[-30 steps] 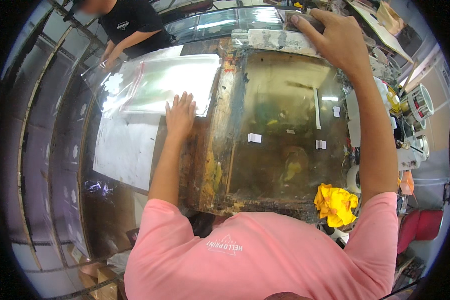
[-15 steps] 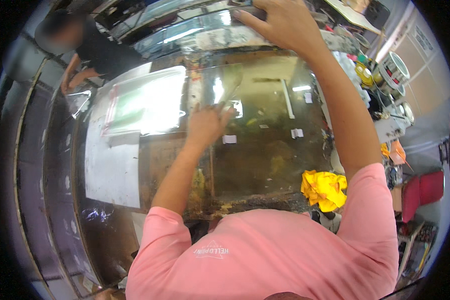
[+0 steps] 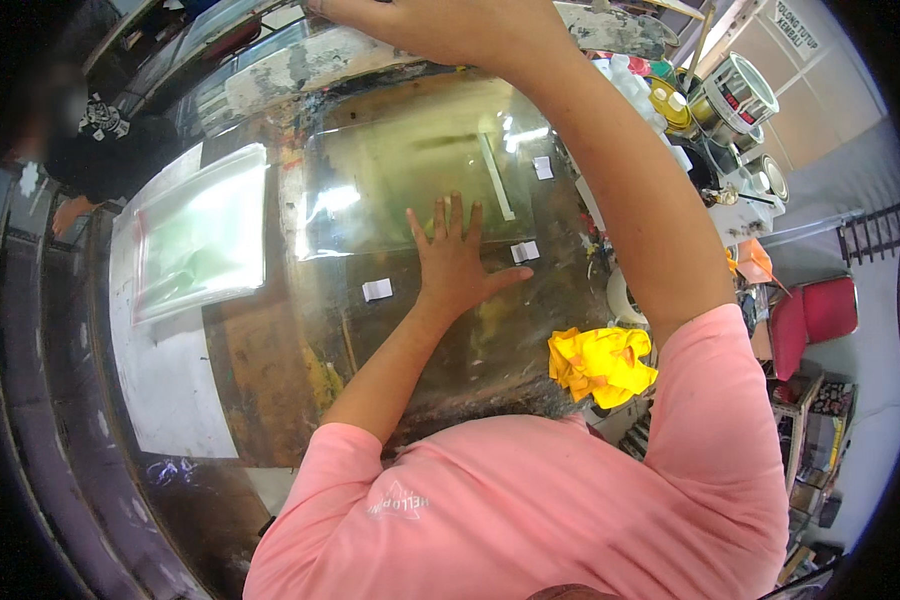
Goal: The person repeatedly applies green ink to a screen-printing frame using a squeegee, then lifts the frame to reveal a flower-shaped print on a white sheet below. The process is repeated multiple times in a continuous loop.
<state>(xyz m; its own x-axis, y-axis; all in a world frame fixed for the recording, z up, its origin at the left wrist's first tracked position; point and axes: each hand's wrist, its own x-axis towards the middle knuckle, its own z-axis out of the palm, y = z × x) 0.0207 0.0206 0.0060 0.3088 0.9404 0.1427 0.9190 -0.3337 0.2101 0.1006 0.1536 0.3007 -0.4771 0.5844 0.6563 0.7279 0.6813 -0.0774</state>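
The head view comes from the left of two side-by-side fisheye cameras, facing down over the wearer's pink T-shirt (image 3: 530, 490) onto the stained worktable (image 3: 260, 380). It sits near (the right forearm (image 3: 630, 190) looms large), centring roughly on the left hand (image 3: 452, 262) and reaching a red chair (image 3: 832, 308) rightward.

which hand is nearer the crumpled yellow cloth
Left. The left hand is beyond and left of the yellow cloth; the right hand is much farther beyond, at the picture's top edge.
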